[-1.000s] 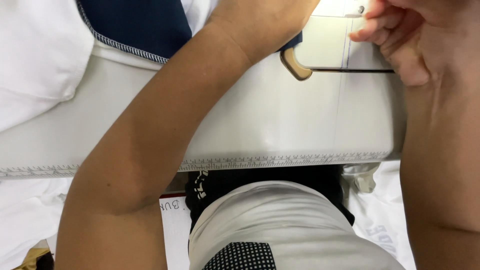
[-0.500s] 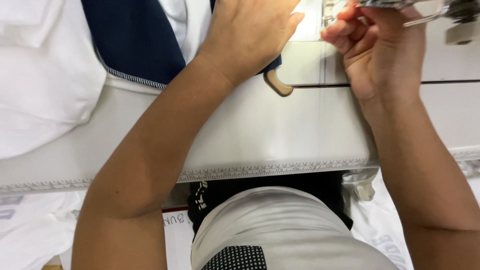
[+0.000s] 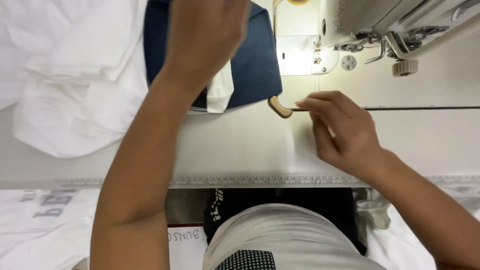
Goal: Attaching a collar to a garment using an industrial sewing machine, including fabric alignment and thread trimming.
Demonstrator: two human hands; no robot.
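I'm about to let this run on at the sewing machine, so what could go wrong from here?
1. The left hand presses the navy fabric close to the lit needle area; fingers could stray under it.
2. The right hand pinches near the table slot, off the fabric, so the piece may skew.
3. The loose white cloth bunched alongside could drag in.

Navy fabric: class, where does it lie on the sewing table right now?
In the head view, the navy fabric lies at top centre under the left hand, between the white cloth and the needle plate.
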